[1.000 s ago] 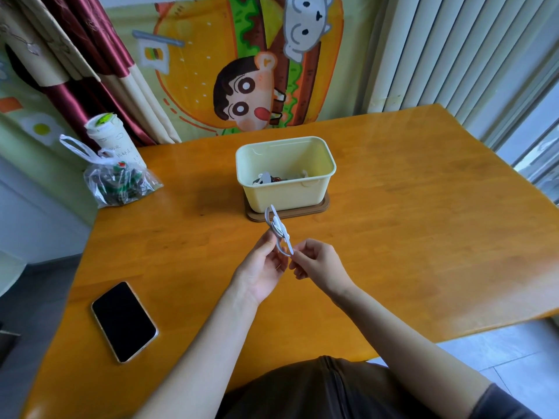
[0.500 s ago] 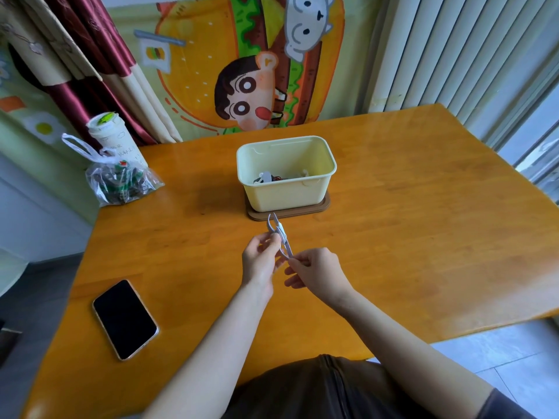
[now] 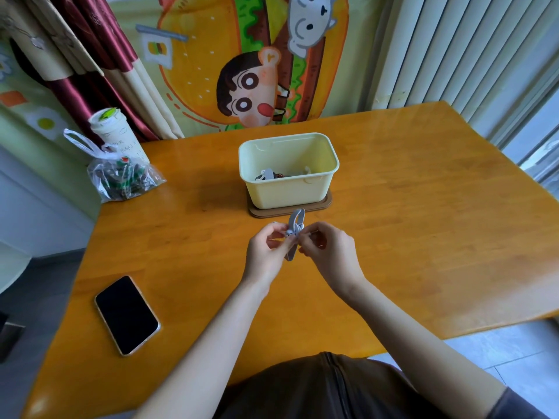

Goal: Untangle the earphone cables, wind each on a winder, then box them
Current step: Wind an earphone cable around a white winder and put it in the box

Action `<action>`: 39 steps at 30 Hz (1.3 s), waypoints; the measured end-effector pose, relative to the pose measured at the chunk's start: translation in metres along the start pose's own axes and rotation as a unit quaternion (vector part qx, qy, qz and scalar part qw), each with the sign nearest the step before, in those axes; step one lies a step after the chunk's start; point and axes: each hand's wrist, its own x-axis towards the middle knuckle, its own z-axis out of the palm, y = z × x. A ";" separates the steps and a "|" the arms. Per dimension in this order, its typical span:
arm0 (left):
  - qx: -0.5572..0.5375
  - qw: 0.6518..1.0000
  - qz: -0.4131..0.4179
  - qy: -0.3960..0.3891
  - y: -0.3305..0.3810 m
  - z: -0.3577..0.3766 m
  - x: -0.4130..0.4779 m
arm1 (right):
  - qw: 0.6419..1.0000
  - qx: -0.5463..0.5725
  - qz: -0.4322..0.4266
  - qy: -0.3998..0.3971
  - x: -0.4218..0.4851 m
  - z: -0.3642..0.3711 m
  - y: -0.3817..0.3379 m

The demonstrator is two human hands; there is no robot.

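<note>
A small bundle of white earphone cable (image 3: 295,229) is held upright between both hands, just above the orange table (image 3: 423,213). My left hand (image 3: 267,251) pinches the bundle from the left, and my right hand (image 3: 328,249) pinches it from the right with curled fingers. Whether a winder sits inside the coil I cannot tell. Directly behind the hands stands a pale yellow box (image 3: 289,170) on a brown lid (image 3: 320,207), with a few small dark and white items at its bottom.
A black phone (image 3: 126,314) lies face up near the table's front left. At the back left sit a clear plastic bag (image 3: 121,176) of dark items and a white cup (image 3: 116,134). Curtains and a cartoon cloth hang behind the table.
Both hands have drawn closer together around the cable bundle, and my right hand's fingers have moved up onto its middle. The loop sticking out above the hands looks shorter.
</note>
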 end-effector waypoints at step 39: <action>-0.163 0.979 -0.107 -0.057 0.035 -0.002 -0.010 | 0.945 -0.132 -0.277 0.115 0.006 -0.010 0.020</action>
